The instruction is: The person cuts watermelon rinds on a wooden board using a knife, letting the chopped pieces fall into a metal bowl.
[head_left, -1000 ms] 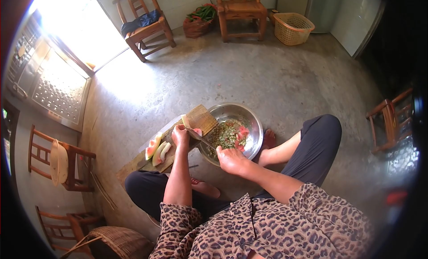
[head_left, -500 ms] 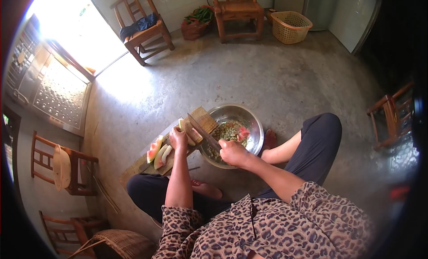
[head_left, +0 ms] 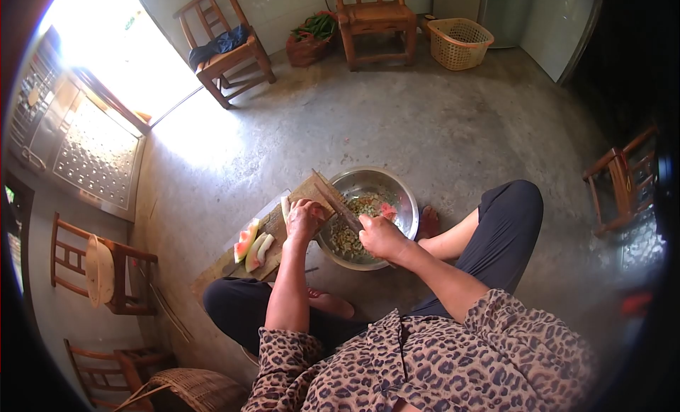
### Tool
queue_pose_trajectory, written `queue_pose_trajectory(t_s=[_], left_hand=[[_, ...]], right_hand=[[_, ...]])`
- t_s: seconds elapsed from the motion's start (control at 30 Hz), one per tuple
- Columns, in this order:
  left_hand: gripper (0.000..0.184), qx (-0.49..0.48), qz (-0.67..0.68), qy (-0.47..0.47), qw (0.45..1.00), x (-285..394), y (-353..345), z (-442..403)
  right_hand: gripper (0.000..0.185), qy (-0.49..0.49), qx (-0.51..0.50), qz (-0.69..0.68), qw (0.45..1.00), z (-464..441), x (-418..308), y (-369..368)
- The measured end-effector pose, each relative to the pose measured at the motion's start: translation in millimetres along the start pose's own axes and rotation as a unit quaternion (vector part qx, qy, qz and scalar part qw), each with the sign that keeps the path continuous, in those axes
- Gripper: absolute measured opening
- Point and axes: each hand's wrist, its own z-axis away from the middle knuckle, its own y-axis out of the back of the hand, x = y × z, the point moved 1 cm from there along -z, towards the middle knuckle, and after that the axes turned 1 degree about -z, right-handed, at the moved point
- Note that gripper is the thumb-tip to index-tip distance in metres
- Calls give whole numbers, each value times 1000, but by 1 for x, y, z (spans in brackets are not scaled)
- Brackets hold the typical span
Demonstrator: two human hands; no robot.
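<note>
My right hand [head_left: 381, 236] grips the handle of a long-bladed knife [head_left: 337, 204], whose blade slants up and left over the wooden cutting board [head_left: 316, 183]. Beside the blade, my left hand [head_left: 304, 218] is closed with bent fingers over a watermelon rind piece, mostly hidden under it. A pale strip of rind [head_left: 285, 206] shows just left of that hand. More watermelon rind slices [head_left: 253, 252] lie lower on the board, one with red flesh. Against the board's right side stands a steel bowl [head_left: 409, 199] with chopped pale-green bits and a red chunk [head_left: 387, 211].
My legs [head_left: 499, 235] bend around the board and bowl on the concrete floor. Wooden chairs [head_left: 375, 19] stand along the walls. At the back are a red bag of green vegetables [head_left: 312, 40] and a yellow plastic basket [head_left: 460, 47]. A wicker basket [head_left: 191, 391] sits at lower left.
My left hand has moved right and slightly up, closer to the blade. The knife and my right hand have shifted a little to the right. Rind slices on the board stay put.
</note>
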Motion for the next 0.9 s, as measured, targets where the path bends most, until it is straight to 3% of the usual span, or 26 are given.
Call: queue_pose_trajectory(t_s=[0.17, 0.4, 0.77, 0.9], left_hand=[[13, 21, 2, 39, 999, -11, -17, -2], [18, 89, 56, 149, 983, 1, -31, 1], [10, 107, 50, 103, 988, 10, -24, -1], [10, 94, 49, 95, 990, 10, -22, -2]], right_hand=[[16, 2, 4, 6, 1000, 0, 2, 0], [14, 38, 20, 69, 997, 3, 5, -9], [12, 67, -8, 131, 989, 7, 1, -10], [14, 26, -31, 153, 987, 6, -3, -12]])
